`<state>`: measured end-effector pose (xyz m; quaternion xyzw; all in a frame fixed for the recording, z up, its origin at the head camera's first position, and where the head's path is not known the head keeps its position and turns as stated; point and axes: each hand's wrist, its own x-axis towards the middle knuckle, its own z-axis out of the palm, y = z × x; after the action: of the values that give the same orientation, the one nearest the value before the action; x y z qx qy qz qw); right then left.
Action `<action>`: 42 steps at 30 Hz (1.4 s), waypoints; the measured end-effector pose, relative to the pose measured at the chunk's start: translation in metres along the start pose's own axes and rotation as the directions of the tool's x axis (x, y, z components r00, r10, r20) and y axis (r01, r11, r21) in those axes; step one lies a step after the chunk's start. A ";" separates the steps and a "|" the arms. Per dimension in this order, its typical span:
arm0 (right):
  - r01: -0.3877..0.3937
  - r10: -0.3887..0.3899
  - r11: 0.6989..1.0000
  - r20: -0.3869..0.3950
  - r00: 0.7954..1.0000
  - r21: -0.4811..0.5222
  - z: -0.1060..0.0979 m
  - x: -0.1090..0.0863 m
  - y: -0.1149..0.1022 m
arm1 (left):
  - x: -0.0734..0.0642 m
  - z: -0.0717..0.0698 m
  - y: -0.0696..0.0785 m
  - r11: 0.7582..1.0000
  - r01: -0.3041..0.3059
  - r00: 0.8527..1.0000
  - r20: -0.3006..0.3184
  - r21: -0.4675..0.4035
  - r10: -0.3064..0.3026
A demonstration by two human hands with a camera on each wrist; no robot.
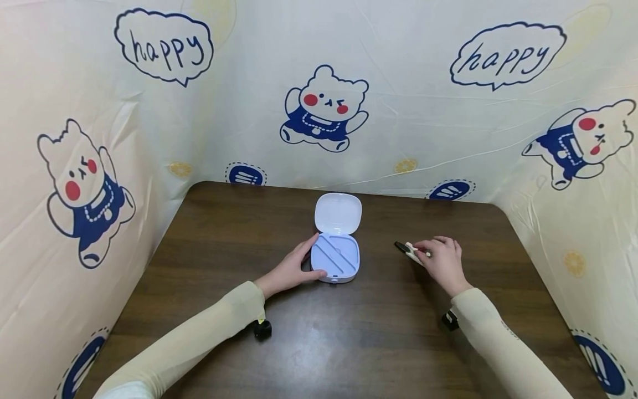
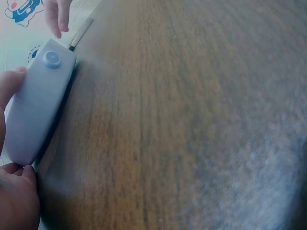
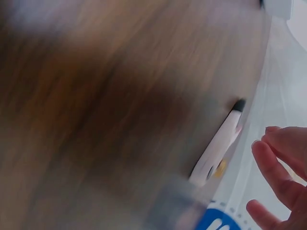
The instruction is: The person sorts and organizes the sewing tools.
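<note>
A pale blue case (image 1: 347, 272) with rounded corners lies on the table with its translucent lid (image 1: 338, 213) tipped back. Two diagonal bars cross its inner tray. My left hand (image 1: 291, 270) grips its left side, thumb at the front rim and fingers along the side. In the left wrist view the round front button (image 2: 52, 59) shows between thumb and far corner. To the right lies a slim white tool (image 3: 216, 148) with a black tip. My right hand (image 1: 442, 260) hovers over its near end, fingers bent and apart from it in the right wrist view.
The dark wooden table (image 1: 324, 343) ends at a pale printed curtain (image 1: 408, 116) along the back and both sides. A black wrist camera (image 1: 262, 330) hangs under the left sleeve, and another camera (image 1: 450, 320) sits under the right sleeve.
</note>
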<state>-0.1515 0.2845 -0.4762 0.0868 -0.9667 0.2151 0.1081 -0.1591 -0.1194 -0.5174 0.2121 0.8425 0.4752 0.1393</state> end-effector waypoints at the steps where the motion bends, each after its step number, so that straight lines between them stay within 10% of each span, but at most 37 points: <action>1: -0.015 0.015 1.000 0.007 1.000 0.000 -0.002 0.000 0.002 | 0.000 0.000 0.000 1.000 0.002 1.000 0.000 -0.001 -0.002; 42: -0.143 0.143 0.990 0.170 0.975 -0.014 -0.004 0.002 0.029 | -0.001 -0.001 0.002 1.000 0.025 1.000 0.011 -0.015 -0.024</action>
<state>-0.1594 0.3119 -0.4835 0.0351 -0.9763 0.2135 0.0095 -0.1578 -0.1198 -0.5154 0.2032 0.8408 0.4786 0.1510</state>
